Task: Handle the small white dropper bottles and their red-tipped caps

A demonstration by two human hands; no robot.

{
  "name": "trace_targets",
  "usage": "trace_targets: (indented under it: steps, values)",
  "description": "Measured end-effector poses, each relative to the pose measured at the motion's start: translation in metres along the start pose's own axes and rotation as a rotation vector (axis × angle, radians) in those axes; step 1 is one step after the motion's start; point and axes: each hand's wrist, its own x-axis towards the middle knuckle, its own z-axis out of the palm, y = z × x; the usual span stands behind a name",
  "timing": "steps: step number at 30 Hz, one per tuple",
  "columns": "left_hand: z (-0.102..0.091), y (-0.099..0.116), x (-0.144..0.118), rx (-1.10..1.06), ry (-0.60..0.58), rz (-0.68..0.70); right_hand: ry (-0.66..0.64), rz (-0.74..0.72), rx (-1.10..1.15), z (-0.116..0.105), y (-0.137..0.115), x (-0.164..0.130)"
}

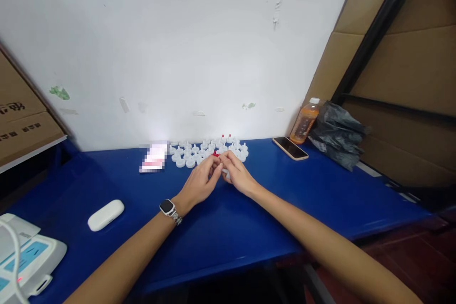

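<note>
Both hands meet over the blue counter point(249, 228): left hand point(199, 181) pinches a small red piece point(215, 154), right hand point(238, 175) grips a white cap point(225, 173) beside the caps point(199, 151).

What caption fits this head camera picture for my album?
Two bare hands, left hand and right hand, pinch a tiny red piece beside small white plastic caps on a blue table.
</note>
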Motion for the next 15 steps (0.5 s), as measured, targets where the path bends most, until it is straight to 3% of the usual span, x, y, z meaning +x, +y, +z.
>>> trace_targets:
  steps: [7, 11, 13, 15]
  values:
    - [-0.002, -0.004, -0.002, 0.203, -0.133, 0.184, 0.007, 0.091, 0.098, 0.010, 0.003, -0.004]
    - [0.001, -0.003, 0.001, 0.159, -0.130, 0.240, -0.002, 0.136, 0.100, 0.012, 0.002, -0.002]
    - [0.000, -0.002, 0.004, 0.059, -0.095, 0.222, 0.004, 0.051, 0.004, 0.008, -0.002, -0.004]
    - [-0.006, -0.003, 0.007, -0.085, 0.013, 0.104, 0.051, -0.102, -0.187, -0.003, -0.007, -0.006]
